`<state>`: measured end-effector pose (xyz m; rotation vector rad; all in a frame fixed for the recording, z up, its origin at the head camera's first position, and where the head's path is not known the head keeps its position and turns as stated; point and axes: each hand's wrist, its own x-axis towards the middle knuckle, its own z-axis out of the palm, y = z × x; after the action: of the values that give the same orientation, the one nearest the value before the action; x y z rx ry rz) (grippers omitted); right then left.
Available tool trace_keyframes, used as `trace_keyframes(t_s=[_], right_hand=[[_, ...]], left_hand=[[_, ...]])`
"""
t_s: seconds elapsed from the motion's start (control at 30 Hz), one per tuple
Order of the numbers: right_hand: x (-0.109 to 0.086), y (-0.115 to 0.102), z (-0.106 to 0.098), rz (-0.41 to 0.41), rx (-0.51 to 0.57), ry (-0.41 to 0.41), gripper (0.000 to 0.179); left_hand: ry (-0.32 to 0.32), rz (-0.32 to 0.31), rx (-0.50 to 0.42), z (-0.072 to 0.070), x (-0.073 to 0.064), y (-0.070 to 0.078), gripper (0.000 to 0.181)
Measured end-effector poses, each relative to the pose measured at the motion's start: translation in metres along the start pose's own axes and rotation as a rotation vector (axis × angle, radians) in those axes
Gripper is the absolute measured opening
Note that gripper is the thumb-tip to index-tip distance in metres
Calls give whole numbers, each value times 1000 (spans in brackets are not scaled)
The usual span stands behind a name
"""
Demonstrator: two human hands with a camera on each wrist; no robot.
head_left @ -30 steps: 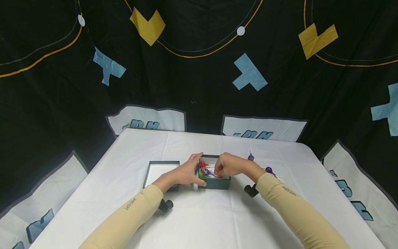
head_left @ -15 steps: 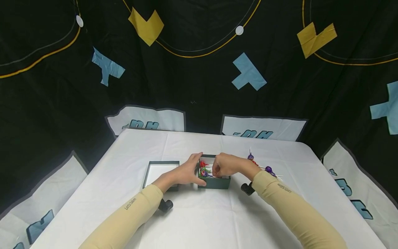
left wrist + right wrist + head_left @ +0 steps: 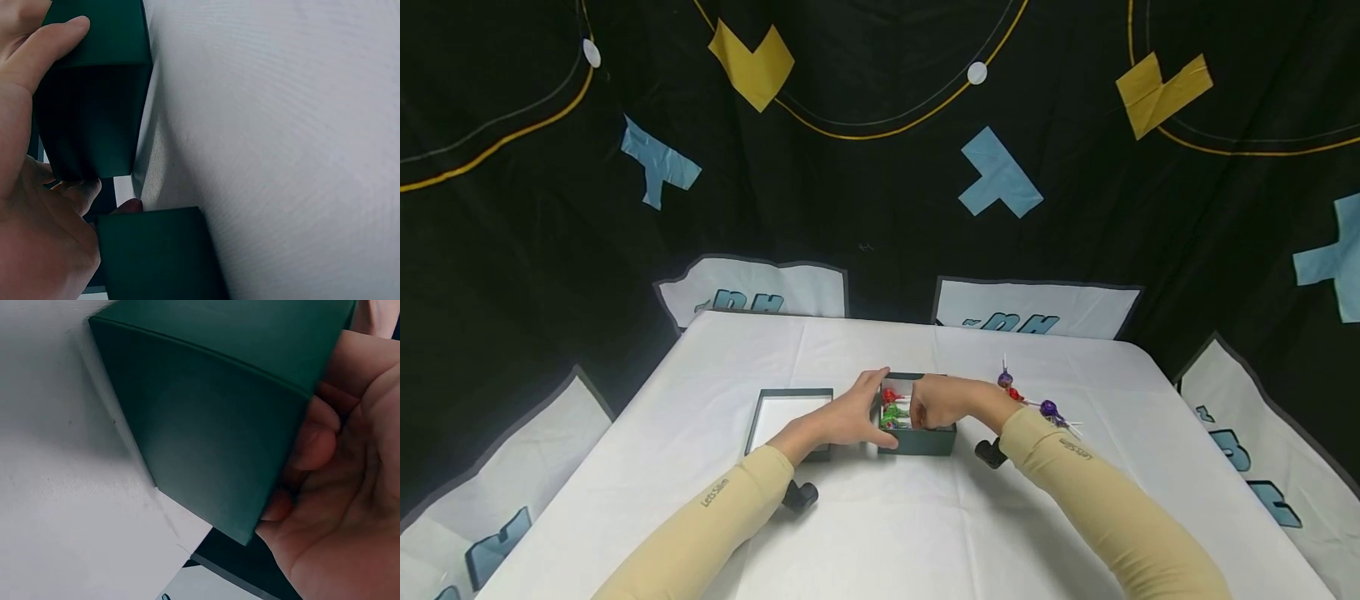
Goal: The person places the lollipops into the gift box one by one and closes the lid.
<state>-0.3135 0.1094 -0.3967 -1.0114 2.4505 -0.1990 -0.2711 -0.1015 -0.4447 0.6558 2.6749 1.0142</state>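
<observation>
An uncovered dark green box (image 3: pixel 917 443) stands mid-table with lollipops inside. A red lollipop (image 3: pixel 891 395) and a green lollipop (image 3: pixel 892 411) show at its left end, heads to the left. My left hand (image 3: pixel 848 417) grips the box's left end, thumb on the near wall and fingers toward the far side. The left wrist view shows that thumb (image 3: pixel 62 37) lying on the green wall. My right hand (image 3: pixel 943 401) reaches over the right end with bent fingers inside. In the right wrist view the fingers (image 3: pixel 315 447) go behind the wall; I cannot tell whether they hold a stick.
A box lid (image 3: pixel 795 392), white inside with green edges, lies left of the box, partly behind the left wrist. Several more lollipops (image 3: pixel 1048 409) lie to the right, near the right forearm. Black wrist mounts (image 3: pixel 800 497) hang under both wrists. A dark curtain stands behind the white table.
My right hand has lowered a purple-and-red wrapped lollipop into the box's near left part, shifting slightly left and deeper in. The left hand has stayed on the box.
</observation>
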Motion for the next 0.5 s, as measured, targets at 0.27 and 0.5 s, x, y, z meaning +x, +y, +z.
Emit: trace_keyframes(t_s=[0.27, 0.5], right_hand=[[5, -1, 4, -5, 3, -28, 31], [10, -1, 6, 9, -8, -25, 33]], left_hand=[[-9, -7, 3, 1, 2, -3, 123], [-11, -5, 10, 0, 2, -2, 124]])
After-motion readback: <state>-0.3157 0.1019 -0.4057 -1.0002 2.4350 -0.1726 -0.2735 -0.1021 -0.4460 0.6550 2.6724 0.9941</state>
